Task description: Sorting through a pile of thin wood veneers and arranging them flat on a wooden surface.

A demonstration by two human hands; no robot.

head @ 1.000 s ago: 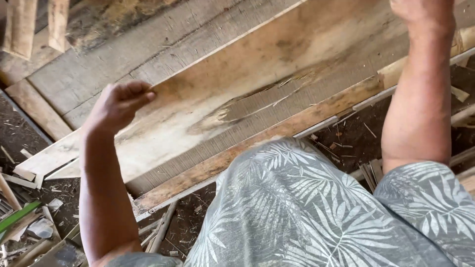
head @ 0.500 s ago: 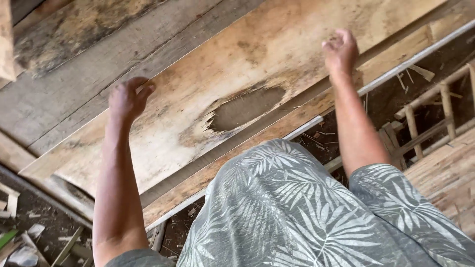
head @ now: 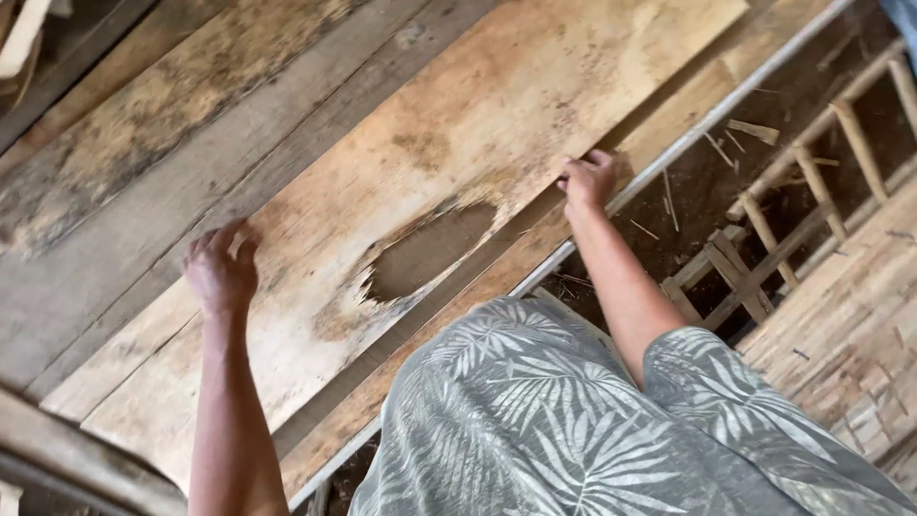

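Observation:
A wide pale wooden plank (head: 458, 143) with a dark gouged patch (head: 425, 253) in its middle lies slanted across older boards. My left hand (head: 222, 269) rests on the plank's far edge at the left, fingers curled over it. My right hand (head: 590, 180) grips the plank's near edge to the right of the dark patch. Both arms reach out over my leaf-patterned grey clothing (head: 573, 420).
Grey weathered boards (head: 143, 143) lie beyond the plank. A narrow strip of wood and a thin metal rail (head: 707, 129) run along its near side. A ladder-like wooden frame (head: 793, 201) lies on dark ground at the right, beside woven bamboo flooring (head: 850, 325).
The view has shifted along the plank, so the dark patch now sits lower in the frame. My right hand has moved down to the plank's near edge; my left hand keeps hold of the far edge.

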